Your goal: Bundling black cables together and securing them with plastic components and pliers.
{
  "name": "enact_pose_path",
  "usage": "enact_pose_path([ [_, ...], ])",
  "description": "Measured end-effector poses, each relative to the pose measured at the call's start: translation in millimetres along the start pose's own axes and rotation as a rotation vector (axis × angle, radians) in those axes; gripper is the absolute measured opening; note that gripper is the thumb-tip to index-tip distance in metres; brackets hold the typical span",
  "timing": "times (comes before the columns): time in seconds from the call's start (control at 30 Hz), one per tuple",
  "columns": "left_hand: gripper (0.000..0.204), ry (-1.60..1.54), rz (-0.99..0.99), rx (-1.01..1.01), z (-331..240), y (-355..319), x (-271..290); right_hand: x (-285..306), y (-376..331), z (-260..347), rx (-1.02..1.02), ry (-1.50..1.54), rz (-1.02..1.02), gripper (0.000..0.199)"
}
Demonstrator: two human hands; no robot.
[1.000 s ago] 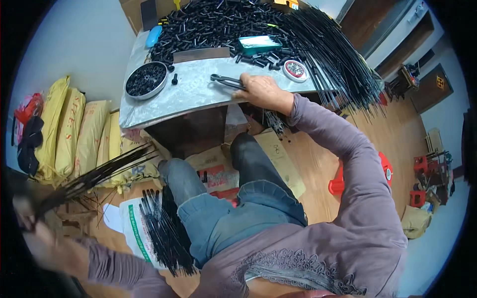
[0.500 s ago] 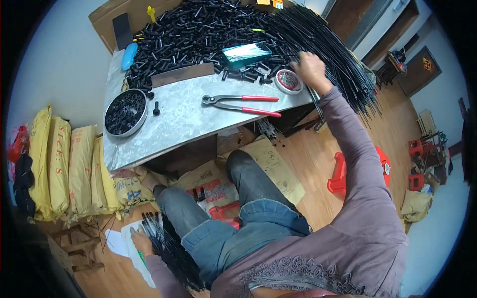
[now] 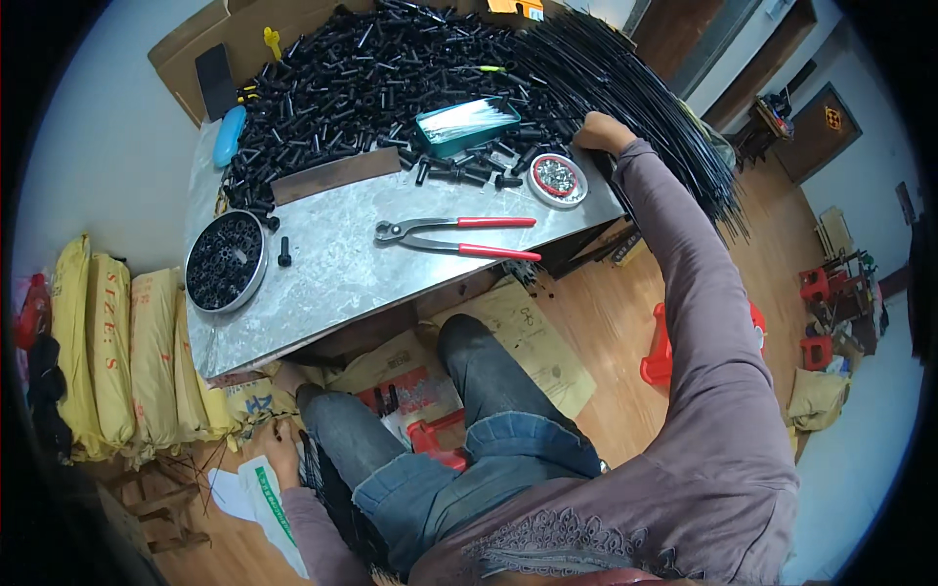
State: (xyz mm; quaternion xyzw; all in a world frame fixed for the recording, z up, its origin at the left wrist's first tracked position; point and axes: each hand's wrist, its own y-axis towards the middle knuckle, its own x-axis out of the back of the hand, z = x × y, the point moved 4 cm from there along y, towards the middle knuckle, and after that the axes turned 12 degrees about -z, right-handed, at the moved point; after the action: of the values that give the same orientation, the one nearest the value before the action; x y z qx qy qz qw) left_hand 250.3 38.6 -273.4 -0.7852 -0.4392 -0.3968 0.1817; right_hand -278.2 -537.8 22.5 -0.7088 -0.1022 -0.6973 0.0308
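Note:
At the table's right edge, my right hand (image 3: pixel 604 134) is closed beside a large bundle of thin black rods (image 3: pixel 650 107). Whatever its fingers hold is hidden. Close to it stands a round tin (image 3: pixel 558 181) of small metal pieces. My left hand (image 3: pixel 282 455) is low on the left, fingers curled, beside a second bunch of black rods (image 3: pixel 315 471) next to my leg; I cannot make out what is in it. On the metal tabletop (image 3: pixel 322 249) lie red-handled pincers (image 3: pixel 459 236), untouched. A heap of short black tube-like parts (image 3: pixel 362 88) covers the table's back.
A teal box (image 3: pixel 467 127) of thin white strips sits before the heap. A round tin (image 3: pixel 226 262) of black rings stands at the table's left, near a single black part (image 3: pixel 284 252). Yellow sacks (image 3: pixel 103 347) line the left wall. A red stool (image 3: pixel 659 352) stands right.
My right hand has drawn slightly down at the rods. My left hand has moved up toward the sacks, its fingers now curled. The view has shifted, so the table appears lower and further left.

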Motion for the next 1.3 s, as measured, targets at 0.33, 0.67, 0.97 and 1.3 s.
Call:
enact_pose_path([
  [0.33, 0.03, -0.14, 0.046, 0.059, 12.1, -27.8, 16.8, 10.9, 3.8, -25.4, 0.004, -0.171, -0.305, 0.021],
  [0.67, 0.033, 0.03, 0.003, 0.036, -18.3, -43.9, 39.4, 19.6, 18.3, -25.8, -0.07, 0.028, -0.335, 0.034],
  [0.97, 0.036, 0.008, 0.041, 0.004, -26.2, -37.5, 39.2, 49.0, 19.2, -25.7, -0.068, 0.634, -0.005, 0.022],
  [1.3, 0.036, -0.099, 0.122, -0.029, -56.6, -49.5, 56.7, 170.9, 22.5, 10.8, 0.106, 0.65, -0.489, 0.023],
])
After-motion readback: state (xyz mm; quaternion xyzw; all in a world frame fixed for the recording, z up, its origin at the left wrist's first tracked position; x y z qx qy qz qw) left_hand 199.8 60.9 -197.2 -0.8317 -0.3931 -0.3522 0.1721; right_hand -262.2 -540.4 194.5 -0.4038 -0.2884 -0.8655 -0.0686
